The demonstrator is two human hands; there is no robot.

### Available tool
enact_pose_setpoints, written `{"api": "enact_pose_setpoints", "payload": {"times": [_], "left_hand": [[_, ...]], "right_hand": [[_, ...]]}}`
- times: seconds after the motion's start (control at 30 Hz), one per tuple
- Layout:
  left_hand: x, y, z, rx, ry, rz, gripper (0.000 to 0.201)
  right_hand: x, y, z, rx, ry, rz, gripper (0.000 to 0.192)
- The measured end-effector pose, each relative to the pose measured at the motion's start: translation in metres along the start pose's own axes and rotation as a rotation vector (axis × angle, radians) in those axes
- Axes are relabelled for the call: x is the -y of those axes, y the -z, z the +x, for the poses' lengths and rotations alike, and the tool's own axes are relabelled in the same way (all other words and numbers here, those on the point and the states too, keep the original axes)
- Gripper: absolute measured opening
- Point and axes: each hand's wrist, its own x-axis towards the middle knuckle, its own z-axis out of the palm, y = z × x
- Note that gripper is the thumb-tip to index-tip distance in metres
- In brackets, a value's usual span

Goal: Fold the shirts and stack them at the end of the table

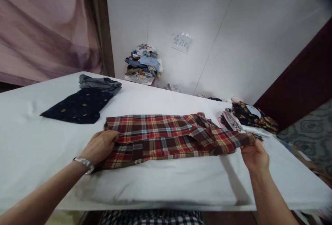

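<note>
A red, brown and yellow plaid shirt point(160, 128) lies folded lengthwise across the white-covered table, its collar end toward the right. At its left end, my left hand point(103, 145) grips the cloth near the hem, fingers closed and a banded watch or bracelet on the wrist. My right hand point(255, 154) pinches the tip of a part, apparently a sleeve, that stretches out to the right and is lifted off the table. A shadow falls on the tablecloth below it. The fingertips of the left hand are partly hidden.
A dark navy patterned garment point(77, 105) and a grey garment point(100, 83) lie folded at the back left. More clothes point(249, 116) are heaped at the right. Behind the table stands a tall clothes pile point(145, 62) by the wall, near a paper sign point(181, 42).
</note>
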Motion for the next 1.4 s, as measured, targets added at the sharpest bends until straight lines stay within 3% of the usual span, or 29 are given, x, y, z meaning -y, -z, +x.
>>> {"api": "enact_pose_setpoints", "payload": {"times": [0.13,0.2,0.3,0.37,0.47,0.53,0.57,0.63,0.7,0.77,0.83,0.97,1.07,1.17,1.27,1.33,1.4], "left_hand": [[-0.018,0.004,0.003,-0.024,-0.006,-0.113,0.019],[-0.045,0.004,0.004,-0.012,-0.044,-0.286,0.022],[-0.105,-0.006,0.006,0.143,-0.116,-0.624,0.036],[-0.145,-0.02,0.007,0.267,-0.205,-0.824,0.051],[-0.189,-0.047,0.009,0.385,-0.322,-1.045,0.087],[-0.203,-0.065,0.011,0.407,-0.35,-1.139,0.092],[-0.206,-0.073,0.012,0.415,-0.346,-1.158,0.083],[-0.207,-0.082,0.012,0.435,-0.328,-1.13,0.048],[-0.205,-0.081,0.01,0.432,-0.348,-1.046,0.021],[-0.204,-0.072,0.005,0.362,-0.428,-0.934,0.016],[-0.203,-0.059,0.001,0.261,-0.529,-0.791,0.017],[-0.196,-0.043,0.002,0.039,-0.621,-0.526,0.024],[-0.186,-0.044,0.018,-0.057,-0.619,-0.39,0.045],[-0.182,-0.049,0.041,0.007,-0.633,-0.28,0.075],[-0.188,-0.055,0.062,0.162,-0.623,-0.261,0.084],[-0.197,-0.06,0.07,0.303,-0.572,-0.304,0.08],[-0.206,-0.064,0.073,0.43,-0.542,-0.354,0.056]], "right_hand": [[0.008,-0.02,-0.011,0.061,0.07,-0.108,0.017],[0.009,-0.036,-0.017,0.097,0.138,-0.163,0.02],[0.009,-0.071,-0.035,0.231,0.253,-0.365,0.017],[0.008,-0.098,-0.056,0.436,0.322,-0.583,0.013],[0.005,-0.135,-0.087,0.926,0.347,-0.806,0.012],[0.002,-0.149,-0.097,1.189,0.308,-0.83,0.013],[-0.001,-0.151,-0.096,1.253,0.274,-0.816,0.015],[-0.01,-0.147,-0.08,1.237,0.193,-0.773,0.021],[-0.023,-0.137,-0.047,1.076,0.152,-0.75,0.03],[-0.04,-0.125,-0.003,0.895,0.213,-0.8,0.039],[-0.06,-0.118,0.039,0.846,0.285,-0.948,0.05],[-0.091,-0.125,0.092,1.01,0.31,-1.366,0.062],[-0.104,-0.135,0.108,1.198,0.301,-1.607,0.053],[-0.11,-0.138,0.116,1.256,0.303,-1.643,0.039],[-0.11,-0.132,0.122,1.245,0.293,-1.637,0.033],[-0.107,-0.124,0.125,1.237,0.282,-1.644,0.029],[-0.101,-0.114,0.126,1.221,0.269,-1.657,0.026]]}}
